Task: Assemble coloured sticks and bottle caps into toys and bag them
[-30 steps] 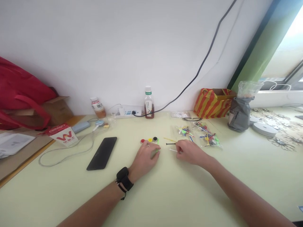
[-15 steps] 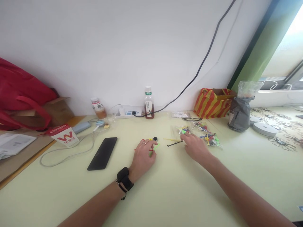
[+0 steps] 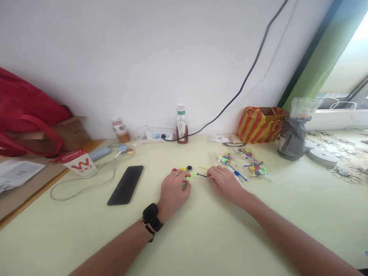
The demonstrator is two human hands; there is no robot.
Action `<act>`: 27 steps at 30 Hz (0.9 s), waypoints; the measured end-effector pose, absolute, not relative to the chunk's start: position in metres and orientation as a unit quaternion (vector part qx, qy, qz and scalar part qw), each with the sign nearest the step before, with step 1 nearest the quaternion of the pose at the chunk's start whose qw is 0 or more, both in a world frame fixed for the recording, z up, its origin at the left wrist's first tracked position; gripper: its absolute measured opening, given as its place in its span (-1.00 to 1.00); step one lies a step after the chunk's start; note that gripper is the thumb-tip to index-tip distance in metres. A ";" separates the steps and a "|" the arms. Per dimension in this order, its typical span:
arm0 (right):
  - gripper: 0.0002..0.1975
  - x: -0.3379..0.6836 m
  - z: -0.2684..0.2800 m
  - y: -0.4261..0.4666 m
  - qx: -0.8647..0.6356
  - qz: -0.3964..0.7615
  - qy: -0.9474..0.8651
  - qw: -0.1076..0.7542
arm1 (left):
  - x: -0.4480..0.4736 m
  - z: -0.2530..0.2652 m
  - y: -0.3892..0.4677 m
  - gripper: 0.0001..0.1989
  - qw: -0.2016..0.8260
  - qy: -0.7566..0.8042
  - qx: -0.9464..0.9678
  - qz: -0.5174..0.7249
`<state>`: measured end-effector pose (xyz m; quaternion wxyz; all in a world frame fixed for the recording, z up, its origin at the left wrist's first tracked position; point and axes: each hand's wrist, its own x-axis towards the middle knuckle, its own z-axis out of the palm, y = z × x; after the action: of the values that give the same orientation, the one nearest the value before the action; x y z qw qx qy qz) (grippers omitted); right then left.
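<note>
My left hand (image 3: 174, 188) rests over small coloured pieces on the table, fingers bent, a gap between thumb and forefinger. A bit of red and green shows in that gap. Just past its fingertips lie a red disc (image 3: 174, 169), a yellow piece (image 3: 183, 168), a black ring-shaped piece (image 3: 189, 168) and a green piece (image 3: 191, 175). My right hand (image 3: 225, 184) is closed over one end of a thin black plastic stick (image 3: 201, 175). Behind its fingers a yellow stick (image 3: 202, 167) partly shows. To its right lies a blue stick (image 3: 238, 173), beside a white piece partly hidden by the hand.
Clear bags of coloured plastic parts (image 3: 255, 168) lie right of my right hand. A black phone (image 3: 125, 185) and a looped cable lie left. Along the wall stand a tea bottle (image 3: 181, 124), a power strip (image 3: 156, 135), and a striped bag (image 3: 258, 125).
My right hand has moved left and nearer to me, and the black stick has shifted left and turned with it. The blue stick is now uncovered. My left hand has barely moved.
</note>
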<state>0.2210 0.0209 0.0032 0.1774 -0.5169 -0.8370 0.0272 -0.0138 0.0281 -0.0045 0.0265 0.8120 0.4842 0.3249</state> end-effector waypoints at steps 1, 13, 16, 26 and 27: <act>-0.82 0.221 0.004 0.020 -0.522 0.052 -0.830 0.190 | -0.014 -0.004 0.027 -0.73 0.011 0.488 0.811 0.323; -0.71 0.222 -0.005 0.019 -0.546 0.139 -0.806 0.180 | -0.010 -0.005 0.018 -0.64 0.193 0.325 0.880 0.289; -0.63 0.221 -0.007 0.022 -0.593 0.091 -0.786 0.150 | -0.010 -0.002 0.015 -0.61 0.251 0.274 0.882 0.290; -0.70 0.220 -0.006 0.022 -0.604 0.084 -0.780 0.143 | -0.010 0.007 0.012 -0.84 0.262 0.275 0.882 0.279; -0.71 0.220 -0.007 0.023 -0.602 0.084 -0.781 0.145 | -0.011 0.006 0.014 -0.84 0.259 0.283 0.880 0.280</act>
<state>0.2205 0.0228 -0.0071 0.1454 -0.6021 -0.7806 0.0836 -0.0108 0.0136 0.0063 0.2589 0.8798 0.2833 0.2804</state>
